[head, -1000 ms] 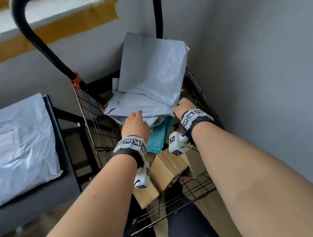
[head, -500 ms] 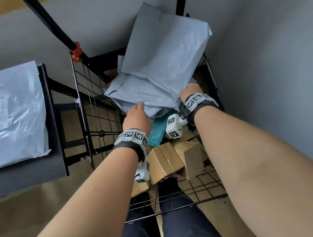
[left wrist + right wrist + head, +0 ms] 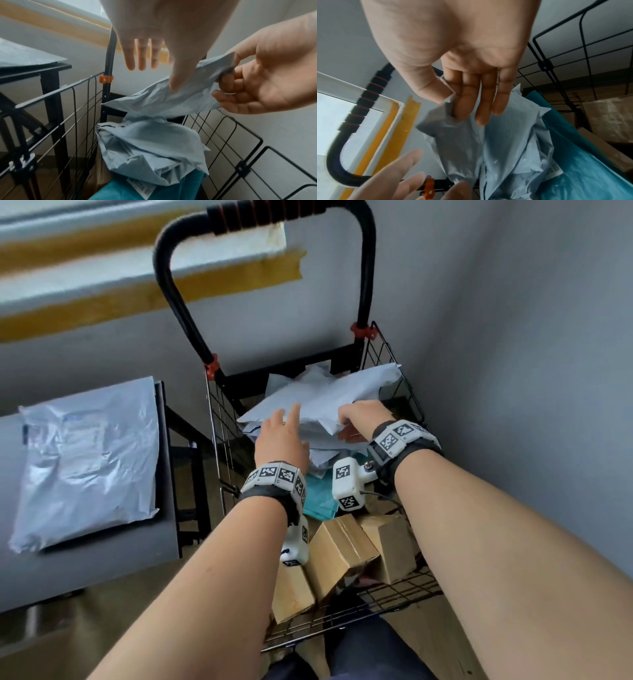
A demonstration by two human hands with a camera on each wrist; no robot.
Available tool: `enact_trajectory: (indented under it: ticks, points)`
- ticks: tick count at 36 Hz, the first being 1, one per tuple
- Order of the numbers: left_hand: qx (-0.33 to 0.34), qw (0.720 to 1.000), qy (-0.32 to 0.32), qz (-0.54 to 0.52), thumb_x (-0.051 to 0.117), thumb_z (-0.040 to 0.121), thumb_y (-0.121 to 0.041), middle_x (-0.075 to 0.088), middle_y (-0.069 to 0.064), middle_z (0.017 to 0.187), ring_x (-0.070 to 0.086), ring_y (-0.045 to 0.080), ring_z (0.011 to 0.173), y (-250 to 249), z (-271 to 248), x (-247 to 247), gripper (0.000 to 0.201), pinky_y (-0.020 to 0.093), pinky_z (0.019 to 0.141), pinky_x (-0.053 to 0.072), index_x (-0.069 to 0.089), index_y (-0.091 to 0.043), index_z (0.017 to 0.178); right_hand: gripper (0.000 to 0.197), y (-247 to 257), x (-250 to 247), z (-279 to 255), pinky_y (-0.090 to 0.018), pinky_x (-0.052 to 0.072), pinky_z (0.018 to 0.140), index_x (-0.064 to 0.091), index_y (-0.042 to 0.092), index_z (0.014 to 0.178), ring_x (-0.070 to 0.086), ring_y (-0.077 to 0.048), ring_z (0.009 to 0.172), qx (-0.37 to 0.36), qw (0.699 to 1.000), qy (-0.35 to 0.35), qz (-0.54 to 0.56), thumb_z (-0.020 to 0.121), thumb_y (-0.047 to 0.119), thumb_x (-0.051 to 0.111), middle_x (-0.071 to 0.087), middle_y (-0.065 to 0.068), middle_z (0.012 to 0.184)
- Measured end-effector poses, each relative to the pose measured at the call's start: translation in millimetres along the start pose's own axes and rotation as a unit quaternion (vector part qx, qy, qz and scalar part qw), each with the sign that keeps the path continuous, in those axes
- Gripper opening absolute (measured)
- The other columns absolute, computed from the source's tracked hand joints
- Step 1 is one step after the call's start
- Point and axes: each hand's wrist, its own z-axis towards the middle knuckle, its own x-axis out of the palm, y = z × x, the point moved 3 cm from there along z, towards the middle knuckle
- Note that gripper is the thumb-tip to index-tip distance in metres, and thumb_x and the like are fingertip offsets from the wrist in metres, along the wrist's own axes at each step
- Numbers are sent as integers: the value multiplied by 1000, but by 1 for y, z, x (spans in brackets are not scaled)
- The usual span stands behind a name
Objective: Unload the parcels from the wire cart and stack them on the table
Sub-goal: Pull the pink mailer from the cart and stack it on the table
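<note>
The black wire cart (image 3: 219,419) holds a pile of grey poly mailers, a teal parcel (image 3: 320,498) and several cardboard boxes (image 3: 342,553). My right hand (image 3: 346,419) pinches the near right corner of the top grey mailer (image 3: 329,402) between thumb and fingers (image 3: 452,105). That mailer (image 3: 171,100) hangs lifted a little above the rest of the pile. My left hand (image 3: 289,414) hovers over the mailer's near edge with fingers (image 3: 140,56) straight, and it holds nothing. One grey mailer (image 3: 89,460) lies on the grey table (image 3: 102,570) at the left.
The cart's black handle (image 3: 267,217) arches up at the back against the wall. A grey wall runs close along the cart's right side. The table's black frame (image 3: 49,86) stands right beside the cart's left wire panel.
The big grey mailer that stood tilted up toward the handle now lies lower over the pile. My left hand has come off the pile's edge with its fingers straightened. The head view has tilted up.
</note>
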Motion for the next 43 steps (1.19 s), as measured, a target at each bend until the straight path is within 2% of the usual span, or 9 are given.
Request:
enact_trajectory:
  ticks: [5,13,16,19,23,27,32,37,43]
  points:
    - [52,997,-32,43,54,90,-19,42,3,141,34,26,130,10,-17,-35,45,36,102,38,50,-25,134,15,23,20,-47,-43,52,88,51,-1,73,60,-32,70,2,998,11,54,82,-4,39,60,-19,65]
    - [48,994,-95,21,43,85,-4,62,11,106,54,34,102,25,-52,-101,21,38,79,40,54,-9,101,35,37,28,-97,-32,52,63,63,15,76,62,-24,58,-114,979,-141,88,92,38,44,67,-9,73]
    - [50,992,-113,13,38,84,0,63,13,102,57,35,98,35,-66,-122,18,36,76,37,47,-13,93,14,39,27,-118,-31,48,80,59,21,97,59,-23,87,-159,956,-248,-6,86,20,51,61,-2,103]
    - [66,989,-133,0,38,86,0,63,14,98,56,35,95,45,-79,-141,16,34,74,31,39,-16,87,60,42,34,-140,-33,38,101,45,23,134,42,-25,124,-209,915,-315,-144,77,9,55,45,-4,136]
    - [97,982,-160,6,43,86,-7,63,11,97,56,33,92,56,-97,-161,13,34,80,31,37,-18,86,74,52,53,-163,-40,30,110,38,32,142,33,-23,134,-256,870,-334,-256,73,11,57,38,4,146]
    - [112,975,-192,5,44,86,-7,63,10,98,55,33,93,66,-112,-175,13,33,80,31,39,-19,88,39,51,74,-174,-40,37,101,56,41,110,51,-26,114,-216,894,-292,-262,75,22,54,62,6,115]
    - [107,962,-251,-20,42,87,-5,60,8,103,52,30,99,87,-126,-182,16,34,90,32,51,-15,97,16,49,95,-188,-30,38,63,46,17,68,53,-26,70,-241,932,-226,-152,82,10,52,55,0,66]
    - [47,947,-313,-62,46,95,-23,44,6,135,38,25,125,110,-141,-181,39,35,108,28,41,-15,133,6,50,109,-201,-32,40,63,56,9,82,56,-30,75,-264,930,-247,-67,86,6,52,61,-10,79]
    - [-85,964,-250,-26,41,97,-31,41,11,133,39,28,124,146,-163,-168,40,42,107,30,38,-10,130,18,55,122,-208,-25,33,53,59,-4,102,56,-29,80,-224,942,-243,56,89,9,58,64,-19,97]
